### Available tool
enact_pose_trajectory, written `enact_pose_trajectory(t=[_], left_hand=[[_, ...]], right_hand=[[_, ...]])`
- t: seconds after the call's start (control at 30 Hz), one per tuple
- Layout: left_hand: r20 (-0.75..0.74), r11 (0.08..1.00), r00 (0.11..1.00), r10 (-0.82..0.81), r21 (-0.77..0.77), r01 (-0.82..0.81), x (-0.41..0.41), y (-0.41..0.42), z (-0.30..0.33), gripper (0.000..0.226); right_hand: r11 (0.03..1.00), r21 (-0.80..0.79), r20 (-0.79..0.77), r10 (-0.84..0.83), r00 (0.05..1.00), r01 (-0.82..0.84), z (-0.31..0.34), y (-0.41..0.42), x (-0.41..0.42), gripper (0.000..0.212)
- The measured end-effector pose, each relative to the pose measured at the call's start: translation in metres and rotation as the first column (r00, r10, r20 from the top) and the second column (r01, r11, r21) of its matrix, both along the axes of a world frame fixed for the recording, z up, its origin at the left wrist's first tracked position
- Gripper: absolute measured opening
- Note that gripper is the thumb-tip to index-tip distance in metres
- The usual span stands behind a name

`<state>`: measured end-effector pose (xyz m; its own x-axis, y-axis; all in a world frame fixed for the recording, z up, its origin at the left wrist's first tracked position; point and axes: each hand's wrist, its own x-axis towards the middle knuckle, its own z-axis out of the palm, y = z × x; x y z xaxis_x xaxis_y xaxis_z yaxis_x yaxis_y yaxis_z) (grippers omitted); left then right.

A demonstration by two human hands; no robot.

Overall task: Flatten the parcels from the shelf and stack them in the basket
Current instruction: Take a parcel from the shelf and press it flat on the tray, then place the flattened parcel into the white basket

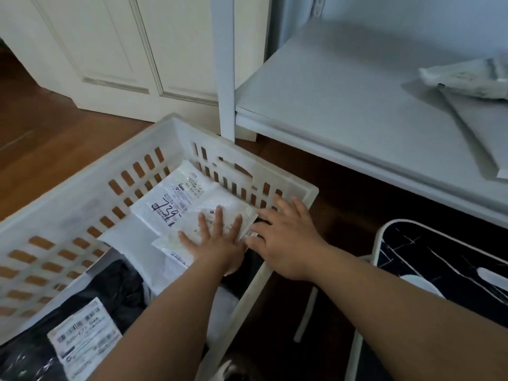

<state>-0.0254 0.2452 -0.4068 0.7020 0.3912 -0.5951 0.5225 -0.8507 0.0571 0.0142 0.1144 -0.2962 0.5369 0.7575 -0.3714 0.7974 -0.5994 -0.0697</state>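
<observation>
Both hands, the left hand [217, 243] and right hand [283, 237], lie flat with fingers spread, pressing a white parcel [220, 213] down in the basket [308, 192]; next, probably, comes fetching the parcel on the shelf [464, 78].

Your white slotted basket [90, 171] sits on the floor beside the shelf [343, 86]. Inside it, a small clear parcel [217, 215] lies flat on a white parcel [170, 196] whose label is marked "739". A black parcel [115, 281] with a white label fills the near end. One more pale parcel [464, 78], possibly still puffy, rests on the shelf.
</observation>
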Motion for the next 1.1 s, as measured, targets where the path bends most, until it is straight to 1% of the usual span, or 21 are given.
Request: enact_pose_trajectory(t=[0.1,0.2,0.27,0.33,0.4,0.47,0.5,0.57,0.6,0.63,0.7,0.77,0.83,0.87,0.9,0.93,0.97,1.0,1.03,1.07,1.1], left_hand=[[-0.018,1.0,1.0,0.01,-0.021,-0.01,0.005,0.0,-0.004,0.067],[-0.011,0.998,0.999,0.04,-0.048,-0.04,0.006,0.002,0.007,0.071],[0.07,0.997,0.995,0.069,-0.033,-0.067,0.011,0.006,0.021,0.071],[0.144,0.998,0.988,0.049,0.02,-0.053,0.014,0.011,0.043,0.066],[0.278,0.999,0.961,0.014,0.045,-0.028,0.025,0.006,0.074,0.062],[0.427,0.996,0.904,-0.02,0.091,-0.021,0.033,-0.006,0.107,0.061],[0.509,0.993,0.86,-0.027,0.113,-0.036,0.035,-0.011,0.121,0.06],[0.704,0.987,0.707,-0.066,0.151,-0.058,0.041,-0.029,0.152,0.049],[0.766,0.985,0.636,-0.095,0.166,-0.052,0.043,-0.04,0.164,0.041],[0.798,0.985,0.591,-0.12,0.172,-0.032,0.047,-0.053,0.177,0.036],[0.806,0.991,0.578,-0.125,0.129,0.035,0.058,-0.086,0.201,0.031],[0.795,0.99,0.595,-0.12,0.053,0.128,0.073,-0.122,0.215,0.032],[0.79,0.971,0.596,-0.148,0.001,0.239,0.092,-0.165,0.221,0.035],[0.786,0.951,0.585,-0.203,0.017,0.308,0.101,-0.19,0.222,0.037],[0.771,0.921,0.564,-0.295,0.072,0.384,0.11,-0.215,0.223,0.039],[0.74,0.876,0.53,-0.414,0.165,0.454,0.117,-0.239,0.223,0.042],[0.68,0.803,0.478,-0.556,0.291,0.521,0.124,-0.263,0.222,0.048],[0.597,0.71,0.422,-0.683,0.406,0.575,0.129,-0.282,0.221,0.057],[0.497,0.618,0.385,-0.778,0.491,0.614,0.135,-0.299,0.219,0.068],[0.418,0.566,0.387,-0.822,0.528,0.633,0.141,-0.312,0.216,0.075],[0.348,0.546,0.422,-0.837,0.546,0.635,0.147,-0.322,0.214,0.078]], right_hand=[[0.999,0.005,-0.028,-0.035,0.999,0.035,-0.001,-0.001,0.003,0.047],[0.994,0.069,-0.089,-0.074,0.993,0.08,-0.002,-0.005,0.003,0.055],[0.988,0.123,-0.111,-0.081,0.991,0.095,-0.001,-0.011,0.0,0.06],[0.986,0.144,-0.139,-0.064,0.988,0.084,0.001,-0.02,-0.007,0.063],[0.982,0.156,-0.129,-0.086,0.988,0.106,0.014,-0.046,-0.006,0.068],[0.986,0.12,-0.073,-0.111,0.991,0.119,0.032,-0.077,0.002,0.077],[0.988,0.096,-0.032,-0.115,0.993,0.117,0.041,-0.092,0.007,0.085],[0.985,0.091,0.07,-0.151,0.986,0.145,0.062,-0.128,0.02,0.101],[0.979,0.113,0.115,-0.183,0.976,0.17,0.072,-0.148,0.024,0.101],[0.97,0.144,0.165,-0.22,0.961,0.197,0.082,-0.167,0.028,0.094],[0.952,0.182,0.254,-0.289,0.923,0.248,0.103,-0.21,0.033,0.075],[0.936,0.153,0.28,-0.349,0.894,0.318,0.118,-0.247,0.036,0.058],[0.904,0.139,0.27,-0.426,0.863,0.403,0.132,-0.282,0.037,0.055],[0.892,0.132,0.283,-0.453,0.846,0.433,0.137,-0.301,0.038,0.056],[0.876,0.14,0.292,-0.481,0.827,0.461,0.14,-0.318,0.04,0.057],[0.85,0.148,0.288,-0.526,0.8,0.506,0.14,-0.334,0.04,0.056],[0.814,0.161,0.274,-0.58,0.767,0.558,0.139,-0.347,0.041,0.055],[0.788,0.181,0.274,-0.616,0.739,0.589,0.138,-0.357,0.041,0.055],[0.777,0.191,0.276,-0.629,0.727,0.6,0.134,-0.368,0.042,0.057],[0.761,0.176,0.262,-0.647,0.716,0.624,0.129,-0.38,0.044,0.057],[0.749,0.196,0.286,-0.661,0.694,0.633,0.123,-0.392,0.046,0.054]])
